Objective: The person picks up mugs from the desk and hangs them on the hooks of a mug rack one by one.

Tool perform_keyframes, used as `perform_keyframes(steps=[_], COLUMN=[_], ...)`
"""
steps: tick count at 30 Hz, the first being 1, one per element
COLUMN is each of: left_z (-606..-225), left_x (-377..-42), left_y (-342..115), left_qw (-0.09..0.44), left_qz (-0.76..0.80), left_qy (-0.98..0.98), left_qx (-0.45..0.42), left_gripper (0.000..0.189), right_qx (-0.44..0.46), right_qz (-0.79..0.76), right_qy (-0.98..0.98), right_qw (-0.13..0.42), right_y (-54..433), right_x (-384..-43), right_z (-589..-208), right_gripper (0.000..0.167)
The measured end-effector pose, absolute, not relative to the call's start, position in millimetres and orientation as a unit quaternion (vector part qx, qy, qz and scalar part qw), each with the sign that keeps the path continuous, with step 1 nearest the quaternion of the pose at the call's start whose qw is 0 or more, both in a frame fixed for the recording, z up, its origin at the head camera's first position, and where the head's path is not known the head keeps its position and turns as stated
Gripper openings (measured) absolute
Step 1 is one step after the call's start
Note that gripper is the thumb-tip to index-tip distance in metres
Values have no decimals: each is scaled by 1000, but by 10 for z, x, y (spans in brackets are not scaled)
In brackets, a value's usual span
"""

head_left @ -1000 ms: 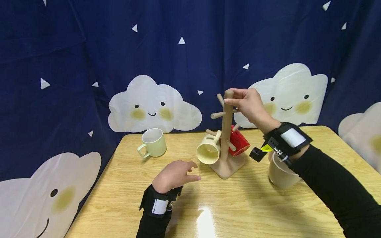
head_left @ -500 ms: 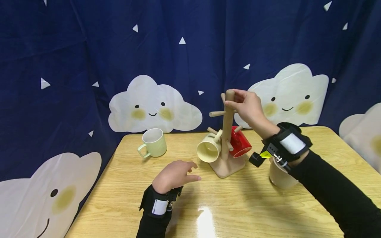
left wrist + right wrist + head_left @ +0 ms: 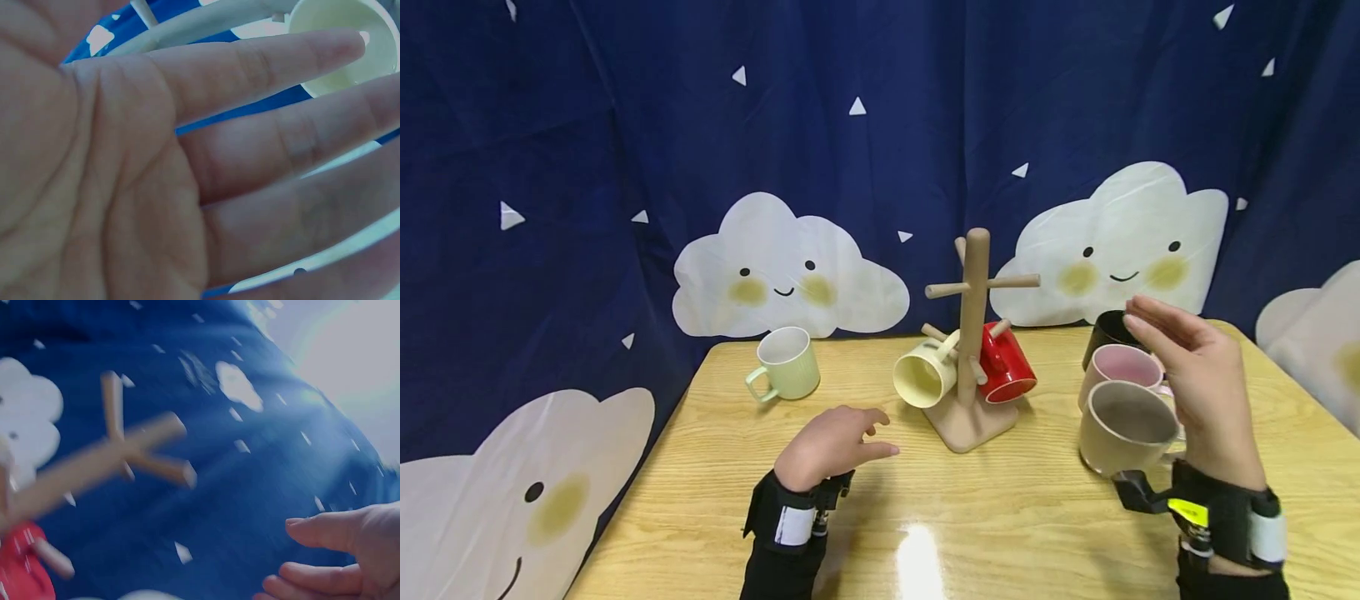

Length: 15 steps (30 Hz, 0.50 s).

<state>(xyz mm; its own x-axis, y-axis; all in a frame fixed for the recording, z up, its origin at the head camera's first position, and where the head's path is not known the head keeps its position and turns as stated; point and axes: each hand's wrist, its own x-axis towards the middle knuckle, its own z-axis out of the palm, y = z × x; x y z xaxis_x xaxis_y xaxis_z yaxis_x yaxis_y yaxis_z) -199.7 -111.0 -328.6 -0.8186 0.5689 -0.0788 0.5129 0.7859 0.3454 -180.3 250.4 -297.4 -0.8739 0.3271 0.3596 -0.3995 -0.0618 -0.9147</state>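
A wooden mug tree (image 3: 974, 333) stands mid-table with a pale yellow mug (image 3: 919, 382) and a red mug (image 3: 1009, 367) hanging from its lower pegs. My left hand (image 3: 835, 446) hovers at the front left of its base, fingers extended and holding nothing. In the left wrist view the fingers (image 3: 250, 125) are straight, with the yellow mug (image 3: 350, 44) beyond them. On the right, my right hand (image 3: 1206, 383) is raised beside a row of mugs: a beige mug (image 3: 1123, 429) in front, a pink mug (image 3: 1120, 367), then a black mug (image 3: 1108, 329). Nothing is in its fingers.
A light green ribbed mug (image 3: 788, 362) stands upright at the table's back left. The wooden table (image 3: 1000, 517) ends at a dark blue curtain (image 3: 820, 125) with cloud prints. Upper pegs (image 3: 1015, 282) jut out from the mug tree bare.
My right hand has let go of the mug tree's top and moved right and down to the mug row. Before that, the mug tree turned slightly. The left hand stays nearly still.
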Motion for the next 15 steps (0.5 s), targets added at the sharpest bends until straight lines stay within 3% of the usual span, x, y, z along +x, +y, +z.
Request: perform_keyframes(steps=[7, 12, 15], left_z=[-3270, -3277, -3284], left_x=[-2013, -2040, -2066], left_y=[-1174, -1226, -1263], left_qw=[81, 84, 83], left_qz=[179, 185, 188], left_qy=[942, 947, 952], left_qx=[272, 249, 225], left_gripper=[39, 39, 40], right_qx=[-81, -105, -105], right_qz=[621, 486, 425], right_qy=[-723, -832, -867], right_qw=[293, 245, 236], right_y=[2974, 3056, 3024], right_x=[-1755, -1714, -1710], right_z=[-3194, -3224, -3209], right_gripper=[18, 13, 29])
